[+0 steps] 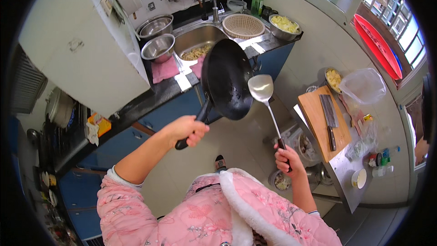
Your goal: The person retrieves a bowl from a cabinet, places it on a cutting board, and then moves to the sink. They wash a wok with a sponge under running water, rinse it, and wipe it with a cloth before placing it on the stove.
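My left hand (187, 130) grips the handle of a black wok (227, 78), which is tilted up in the air in front of the counter. A few wet-looking patches shine on the wok's dark inner surface. In my right hand (289, 159) is the dark handle of a metal wok spatula (261, 88), held upright with its blade raised. The blade is close beside the wok's right rim; whether the two touch I cannot tell. Behind the wok, partly hidden by it, is a steel sink (199, 34) with wet food scraps (195, 53) at its bottom.
Steel bowls (158, 46) and a pink cloth (165, 70) are left of the sink. Right of it are a beige plastic basket (243, 26) and a bowl of chopped cabbage (285, 25). On the right table, a cleaver (329, 116) lies on a wooden cutting board (312, 109).
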The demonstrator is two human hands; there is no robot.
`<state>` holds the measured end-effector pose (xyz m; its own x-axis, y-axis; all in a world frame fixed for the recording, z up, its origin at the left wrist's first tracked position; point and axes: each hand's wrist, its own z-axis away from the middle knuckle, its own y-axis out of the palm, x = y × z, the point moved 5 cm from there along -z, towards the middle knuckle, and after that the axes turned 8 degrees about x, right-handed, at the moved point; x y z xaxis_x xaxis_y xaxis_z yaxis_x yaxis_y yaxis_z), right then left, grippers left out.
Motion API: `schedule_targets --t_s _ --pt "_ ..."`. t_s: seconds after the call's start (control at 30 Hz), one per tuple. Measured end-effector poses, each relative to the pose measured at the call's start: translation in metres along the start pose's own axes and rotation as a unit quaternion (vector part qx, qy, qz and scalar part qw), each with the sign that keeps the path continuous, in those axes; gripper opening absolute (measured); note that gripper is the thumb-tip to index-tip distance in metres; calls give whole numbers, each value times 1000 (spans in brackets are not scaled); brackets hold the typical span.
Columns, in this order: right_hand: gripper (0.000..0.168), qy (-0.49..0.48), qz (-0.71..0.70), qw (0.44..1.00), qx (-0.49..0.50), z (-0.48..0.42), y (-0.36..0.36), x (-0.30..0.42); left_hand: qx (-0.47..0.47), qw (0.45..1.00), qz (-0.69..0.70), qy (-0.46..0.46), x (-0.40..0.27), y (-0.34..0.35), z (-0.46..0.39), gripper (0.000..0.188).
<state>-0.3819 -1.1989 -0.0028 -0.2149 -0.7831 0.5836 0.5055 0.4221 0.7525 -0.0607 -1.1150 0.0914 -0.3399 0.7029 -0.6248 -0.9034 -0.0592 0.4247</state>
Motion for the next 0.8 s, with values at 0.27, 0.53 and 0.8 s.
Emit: schedule_targets --t_s 0.27,0.53,0.8 --pt "17 101 -120 986 -55 115 -47 -162 -60 981 -166 -80 172 58 7 22" --pt "14 94 -198 963 -156 229 -51 -272 72 976 -40 -204 295 91 -35 23" --pt "13 43 -281 929 -237 281 -55 -343 69 927 -338 -145 386 127 -87 10"
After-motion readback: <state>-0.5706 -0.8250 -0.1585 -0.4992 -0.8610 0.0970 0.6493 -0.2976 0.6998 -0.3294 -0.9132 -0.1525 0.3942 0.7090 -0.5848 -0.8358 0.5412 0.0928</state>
